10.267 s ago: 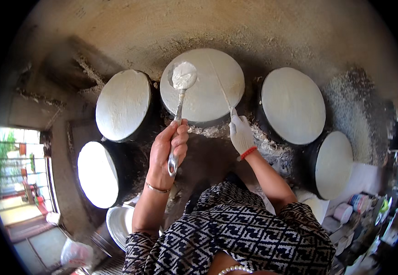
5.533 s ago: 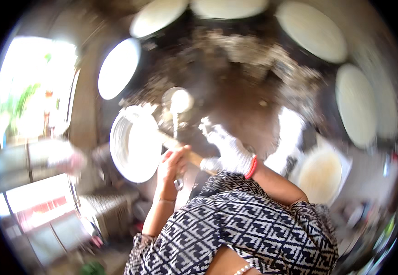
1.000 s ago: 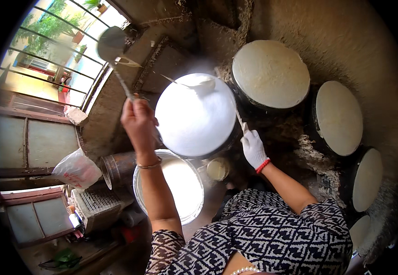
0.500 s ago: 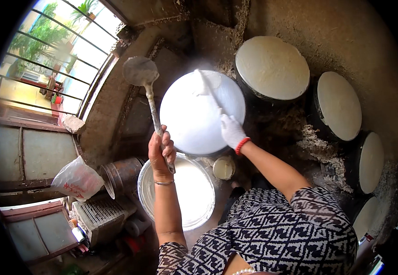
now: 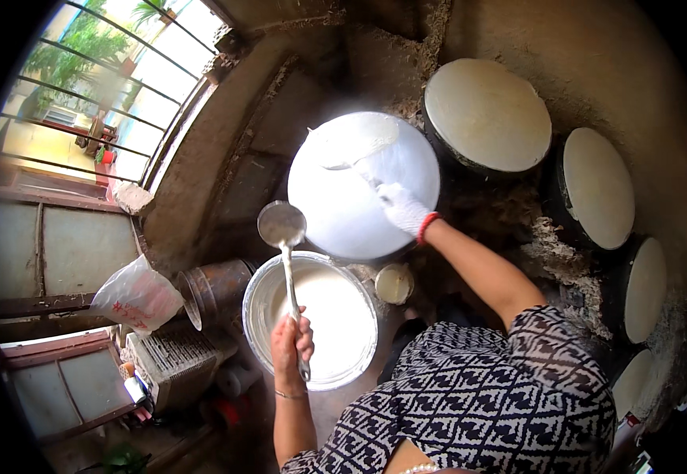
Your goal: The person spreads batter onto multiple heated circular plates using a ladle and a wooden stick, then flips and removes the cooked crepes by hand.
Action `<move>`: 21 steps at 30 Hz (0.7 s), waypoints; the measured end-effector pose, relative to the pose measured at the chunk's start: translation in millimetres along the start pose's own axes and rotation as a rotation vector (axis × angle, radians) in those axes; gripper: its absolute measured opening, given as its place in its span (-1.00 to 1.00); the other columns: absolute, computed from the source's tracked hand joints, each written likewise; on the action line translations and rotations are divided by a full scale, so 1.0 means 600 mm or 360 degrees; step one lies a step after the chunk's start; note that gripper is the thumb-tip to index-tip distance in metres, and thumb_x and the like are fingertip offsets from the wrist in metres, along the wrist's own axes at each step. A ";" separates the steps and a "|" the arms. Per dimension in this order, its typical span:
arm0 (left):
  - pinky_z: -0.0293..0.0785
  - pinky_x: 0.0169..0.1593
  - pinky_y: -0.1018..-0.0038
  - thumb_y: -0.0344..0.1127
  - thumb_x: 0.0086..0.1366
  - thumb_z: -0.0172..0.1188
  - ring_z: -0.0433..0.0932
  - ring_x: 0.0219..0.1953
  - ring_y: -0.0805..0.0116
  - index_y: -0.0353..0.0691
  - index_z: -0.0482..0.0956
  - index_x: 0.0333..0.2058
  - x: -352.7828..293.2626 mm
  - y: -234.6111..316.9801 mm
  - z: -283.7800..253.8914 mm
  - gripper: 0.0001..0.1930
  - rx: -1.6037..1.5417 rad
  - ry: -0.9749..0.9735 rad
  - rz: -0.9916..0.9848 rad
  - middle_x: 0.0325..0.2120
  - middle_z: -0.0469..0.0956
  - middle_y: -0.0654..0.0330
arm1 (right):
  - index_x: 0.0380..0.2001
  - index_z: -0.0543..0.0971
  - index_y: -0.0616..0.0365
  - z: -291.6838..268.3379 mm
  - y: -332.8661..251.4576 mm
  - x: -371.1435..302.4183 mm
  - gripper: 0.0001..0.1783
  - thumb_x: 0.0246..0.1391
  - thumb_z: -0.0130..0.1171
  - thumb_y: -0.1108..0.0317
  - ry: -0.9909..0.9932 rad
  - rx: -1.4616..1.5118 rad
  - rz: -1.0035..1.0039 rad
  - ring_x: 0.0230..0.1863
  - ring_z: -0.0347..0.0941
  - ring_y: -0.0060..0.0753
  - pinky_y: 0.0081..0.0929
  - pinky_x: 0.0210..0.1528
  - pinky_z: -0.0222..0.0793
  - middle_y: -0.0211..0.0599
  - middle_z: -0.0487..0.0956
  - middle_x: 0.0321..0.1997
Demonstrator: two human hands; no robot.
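Observation:
My left hand (image 5: 291,346) is closed around the handle of a batter-coated metal ladle (image 5: 282,224). The ladle's bowl hangs near the far rim of a wide bucket (image 5: 253,332) of pale batter. A white glove covers my right hand (image 5: 403,210), and a red band circles that wrist. It reaches over a large round griddle (image 5: 339,225) and grips a whitish batter spreader (image 5: 366,172), partly blurred and hard to tell from the surface. A patch of pale batter (image 5: 363,142) lies on the griddle's far part, near the spreader's end.
Several round griddles stand along the right, including a large one (image 5: 487,114) at the back. A small round container (image 5: 394,284) sits beside the bucket. To the left are a rusty metal drum (image 5: 215,291), a plastic bag (image 5: 138,296) and a barred window (image 5: 94,87).
My left hand has lowered the ladle toward me, from beside the griddle to the bucket's far rim. My right hand has shifted slightly, and the batter patch on the griddle is wider.

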State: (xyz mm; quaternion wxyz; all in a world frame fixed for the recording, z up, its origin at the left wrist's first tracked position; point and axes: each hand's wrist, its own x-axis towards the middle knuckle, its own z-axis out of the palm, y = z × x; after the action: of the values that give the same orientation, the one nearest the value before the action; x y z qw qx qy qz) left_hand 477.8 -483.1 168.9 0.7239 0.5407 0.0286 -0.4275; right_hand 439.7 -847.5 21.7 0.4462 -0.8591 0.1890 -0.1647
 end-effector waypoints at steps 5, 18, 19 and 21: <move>0.24 -0.74 0.72 -0.28 0.44 -0.03 0.23 -0.69 0.65 -0.37 0.39 0.00 -0.088 -0.067 -0.031 -0.71 -0.0132 0.0304 -0.0143 -0.47 0.39 0.26 | -0.26 0.48 0.19 -0.057 0.037 0.022 -0.86 0.10 0.02 0.45 0.0263 -0.0235 0.0086 -0.23 0.41 0.25 -0.09 -0.14 0.37 0.14 0.47 -0.26; 0.21 -0.69 0.70 -0.31 0.43 -0.02 0.25 -0.63 0.63 -0.36 0.38 -0.02 -0.166 -0.127 -0.065 -0.74 -0.0304 0.0466 -0.0233 -0.46 0.37 0.26 | -0.25 0.48 0.18 -0.013 -0.069 -0.115 -0.87 0.15 0.02 0.41 0.0075 -0.0263 0.0337 -0.26 0.44 0.18 -0.05 -0.18 0.40 0.10 0.44 -0.27; 0.21 -0.69 0.70 -0.31 0.43 -0.02 0.25 -0.63 0.63 -0.36 0.38 -0.02 -0.168 -0.128 -0.063 -0.74 -0.0320 0.0477 -0.0229 -0.46 0.37 0.26 | -0.25 0.48 0.17 0.008 -0.068 -0.126 -0.87 0.16 0.01 0.40 -0.0011 -0.0220 0.0262 -0.26 0.44 0.18 -0.06 -0.18 0.39 0.12 0.45 -0.26; 0.20 -0.69 0.71 -0.32 0.44 -0.03 0.25 -0.63 0.63 -0.36 0.38 -0.02 -0.182 -0.133 -0.061 -0.75 -0.0345 0.0541 -0.0197 -0.46 0.37 0.27 | -0.26 0.47 0.18 0.001 -0.067 -0.113 -0.87 0.15 0.00 0.39 0.0085 -0.0053 -0.0218 -0.23 0.42 0.14 -0.10 -0.16 0.37 0.16 0.44 -0.24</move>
State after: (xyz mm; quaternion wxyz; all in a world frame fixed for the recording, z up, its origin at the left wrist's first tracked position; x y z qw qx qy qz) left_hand 372.2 -392.9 148.4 0.7350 0.5213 0.2291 -0.3682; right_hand 388.1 -793.8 47.1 0.4145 -0.8726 0.1442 -0.2145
